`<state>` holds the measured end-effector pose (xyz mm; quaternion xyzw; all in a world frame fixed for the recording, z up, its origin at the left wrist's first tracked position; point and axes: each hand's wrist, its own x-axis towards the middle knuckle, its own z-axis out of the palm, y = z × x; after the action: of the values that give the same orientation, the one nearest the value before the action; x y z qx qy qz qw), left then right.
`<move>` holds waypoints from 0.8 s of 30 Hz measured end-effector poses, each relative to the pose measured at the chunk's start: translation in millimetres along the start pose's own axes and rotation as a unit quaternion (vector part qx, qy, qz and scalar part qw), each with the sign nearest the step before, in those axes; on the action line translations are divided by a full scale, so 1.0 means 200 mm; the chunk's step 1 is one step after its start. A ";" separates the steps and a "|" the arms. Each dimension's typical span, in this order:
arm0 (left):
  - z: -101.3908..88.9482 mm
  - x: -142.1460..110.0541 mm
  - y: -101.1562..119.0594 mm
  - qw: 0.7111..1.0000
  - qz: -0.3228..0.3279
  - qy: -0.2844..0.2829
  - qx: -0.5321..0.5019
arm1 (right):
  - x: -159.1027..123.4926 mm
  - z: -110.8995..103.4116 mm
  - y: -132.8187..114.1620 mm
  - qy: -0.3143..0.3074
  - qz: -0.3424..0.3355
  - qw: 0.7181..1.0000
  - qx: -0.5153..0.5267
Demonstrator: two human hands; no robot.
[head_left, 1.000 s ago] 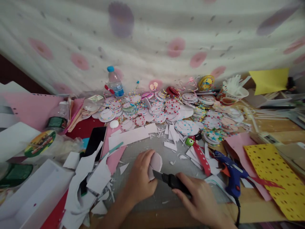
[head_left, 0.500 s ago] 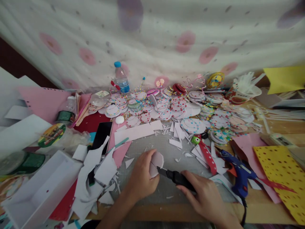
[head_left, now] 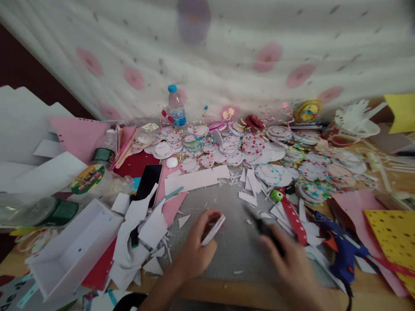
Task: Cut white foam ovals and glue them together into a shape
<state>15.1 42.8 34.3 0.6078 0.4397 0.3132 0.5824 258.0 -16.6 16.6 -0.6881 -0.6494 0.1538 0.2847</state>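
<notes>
Over the grey cutting mat (head_left: 233, 255), my left hand (head_left: 197, 246) grips a small white foam-board disc (head_left: 214, 231), turned nearly edge-on between thumb and fingers. My right hand (head_left: 288, 259) is closed around a black utility knife (head_left: 269, 231), blurred by motion, its blade pointing up and left. The knife stands apart from the disc, to its right. White offcuts (head_left: 249, 190) and thin slivers lie on the mat beyond both hands.
Piles of decorated paper discs (head_left: 227, 147) fill the back, beside a water bottle (head_left: 177, 108). Left are a phone (head_left: 149, 183), paper scraps (head_left: 154, 229) and a white box (head_left: 74, 250). A blue glue gun (head_left: 340, 246) and yellow dotted sheet (head_left: 392, 237) lie right.
The knife has come away from the disc and moved right with my right hand. My left hand has tilted the disc nearly edge-on. The view has shifted slightly left.
</notes>
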 end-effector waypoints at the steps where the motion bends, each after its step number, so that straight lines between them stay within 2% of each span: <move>1: -0.01 -0.01 0.01 1.000 -0.013 -0.008 -0.021 | 0.01 -0.02 0.04 0.044 0.054 0.998 -0.002; 3: -0.04 -0.04 0.02 1.000 -0.020 -0.006 -0.012 | 0.02 -0.05 0.08 0.089 0.116 0.989 0.004; 5: -0.07 -0.06 0.02 0.999 -0.005 0.002 0.051 | 0.04 -0.06 0.07 0.048 0.134 0.987 0.080; 7: -0.08 -0.05 0.04 0.991 0.030 -0.006 0.131 | 0.05 -0.04 -0.02 -0.029 0.159 0.964 0.211; 11: -0.07 0.00 0.12 0.956 0.149 -0.063 0.245 | 0.08 0.05 -0.24 -0.171 0.237 0.852 0.434; 14: -0.05 0.04 0.19 0.931 0.221 -0.116 0.266 | 0.09 0.09 -0.33 -0.190 0.275 0.785 0.521; 17: -0.04 0.07 0.22 0.915 0.260 -0.138 0.276 | 0.10 0.09 -0.34 -0.191 0.303 0.737 0.573; 19: -0.04 0.06 0.20 0.916 0.268 -0.103 0.279 | 0.10 0.09 -0.32 -0.173 0.309 0.726 0.590; 21: -0.02 0.05 0.16 0.933 0.246 -0.027 0.261 | 0.09 0.10 -0.31 -0.137 0.310 0.723 0.603; 24: 0.05 0.01 0.08 0.981 0.132 0.061 0.125 | 0.06 0.13 -0.32 -0.104 0.312 0.711 0.622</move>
<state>27.5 42.3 48.7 0.7082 0.4255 0.3665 0.4279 192.4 -0.3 36.0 -0.4987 -0.1810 0.6736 0.5145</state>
